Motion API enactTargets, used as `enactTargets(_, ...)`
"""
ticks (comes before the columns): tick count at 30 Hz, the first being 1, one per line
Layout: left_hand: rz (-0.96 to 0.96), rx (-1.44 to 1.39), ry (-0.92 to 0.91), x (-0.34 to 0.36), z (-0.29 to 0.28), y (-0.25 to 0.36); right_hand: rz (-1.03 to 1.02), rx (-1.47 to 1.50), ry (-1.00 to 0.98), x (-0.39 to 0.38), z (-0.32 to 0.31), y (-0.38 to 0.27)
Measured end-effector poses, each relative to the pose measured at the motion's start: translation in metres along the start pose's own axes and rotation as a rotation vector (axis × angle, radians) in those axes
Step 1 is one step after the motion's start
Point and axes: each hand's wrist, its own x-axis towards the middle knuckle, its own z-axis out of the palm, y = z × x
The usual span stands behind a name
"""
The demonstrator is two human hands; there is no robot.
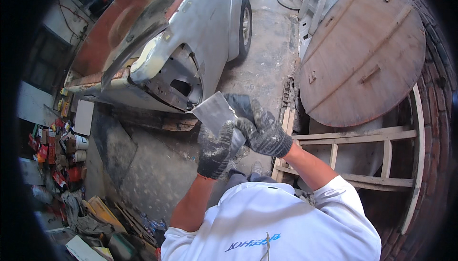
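Note:
Both hands wear dark knitted work gloves smeared with pale dust. My left hand (pixel 213 153) is closed round a flat, rectangular grey plate (pixel 214 111), which is tilted up in front of my body. Close against it on the right, my right hand (pixel 268 131) grips a dark, flat piece (pixel 240 104) that looks like a filler spreader. The two pieces meet or overlap, and my right fingers hide part of the contact. Ahead and left stands a car body (pixel 200 24) in patchy grey and white, with an opening in its corner.
A round wooden board (pixel 362 53) leans on the right by a brick wall (pixel 436 132). Below it is a wooden frame (pixel 353 139). Cans and boxes (pixel 59 153) crowd the left, with rags and scraps (pixel 83 215) nearer. Concrete floor (pixel 157 175) lies between.

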Motion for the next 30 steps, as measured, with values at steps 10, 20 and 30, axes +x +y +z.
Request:
enactTargets(10,0.147,0.189,-0.022,0.011,-0.013,0.019,0.010,-0.093,-0.395,-0.007,-0.034,-0.018)
enactTargets(20,0.116,0.129,-0.044,0.009,-0.011,0.014,-0.453,-0.720,-0.106,-0.013,-0.024,-0.010)
enactTargets(30,0.264,0.292,-0.103,-0.003,-0.020,0.016,0.029,-0.364,-0.513,-0.015,-0.021,-0.018)
